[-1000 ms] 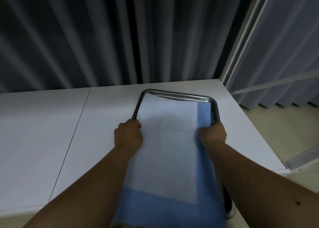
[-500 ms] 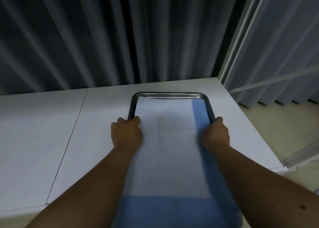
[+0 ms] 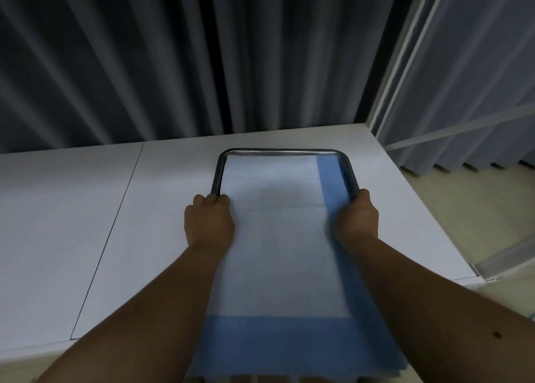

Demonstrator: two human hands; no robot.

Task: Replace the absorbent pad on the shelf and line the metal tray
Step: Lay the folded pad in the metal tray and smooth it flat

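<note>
Metal tray (image 3: 285, 151) sits flat on the white counter (image 3: 162, 197), lined with the absorbent pad (image 3: 278, 238), blue border hanging off the near edge; left hand (image 3: 209, 220) has its grip curled round the tray's left rim; right hand (image 3: 356, 214) clamps the right rim; grey curtains (image 3: 173, 58) behind.

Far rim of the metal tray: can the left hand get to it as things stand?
Probably yes: the left hand grips the steel tray at its left rim, and only flat blue-edged white pad lies ahead.

Head camera looks forward and down, close above the white shelf (image 3: 162, 209).
</note>
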